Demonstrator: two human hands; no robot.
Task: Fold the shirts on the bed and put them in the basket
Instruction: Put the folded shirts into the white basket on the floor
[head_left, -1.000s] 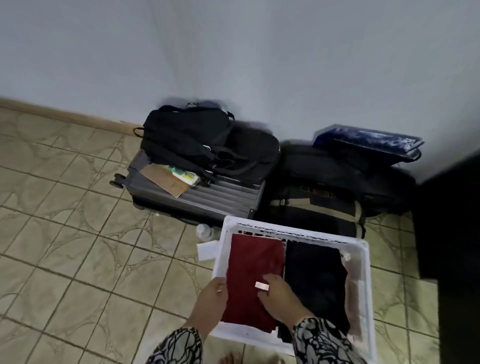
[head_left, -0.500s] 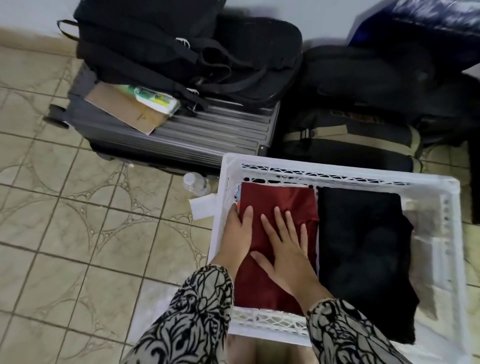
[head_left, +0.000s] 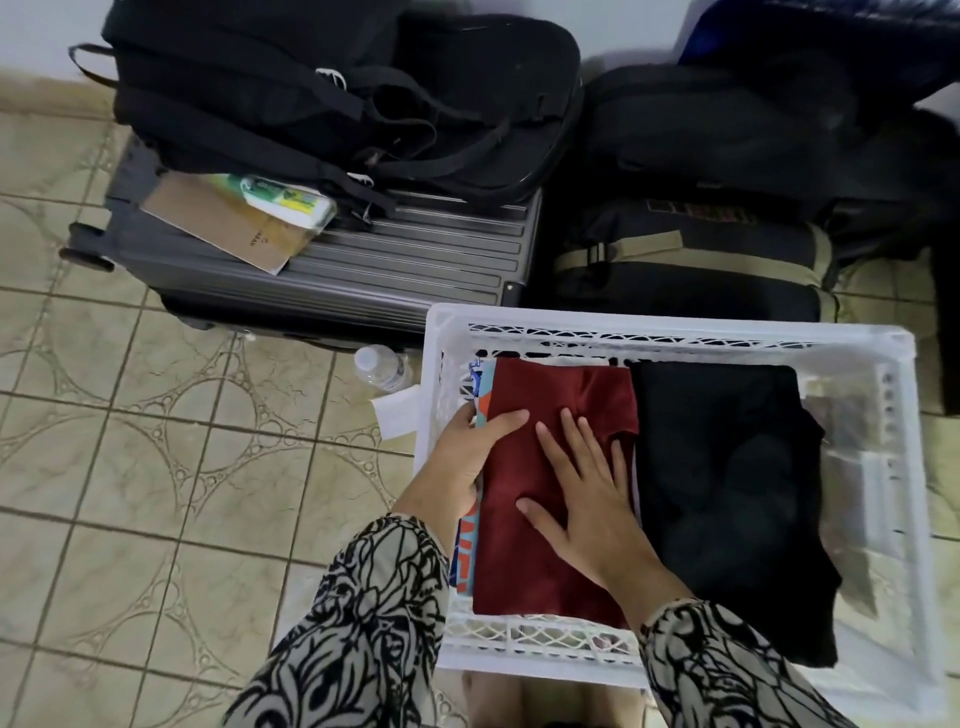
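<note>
floor: beige patterned tiles, lower left | basket: white, centre right | red shirt: folded inside it | right hand: flat on shirt, fingers spread | left hand: gripping shirt's left edge | writing: unreadable

White plastic basket with lattice walls sits on the tiled floor. Inside, left half: folded dark red shirt, lying flat on top of a stack (a blue-and-orange printed garment shows at its left edge, under it). Right half: folded black shirt, flat, just beside the red one, their edges touching. Its lower right corner bulges toward the basket's near wall. Both shirts lie with their long sides running front to back.
</note>
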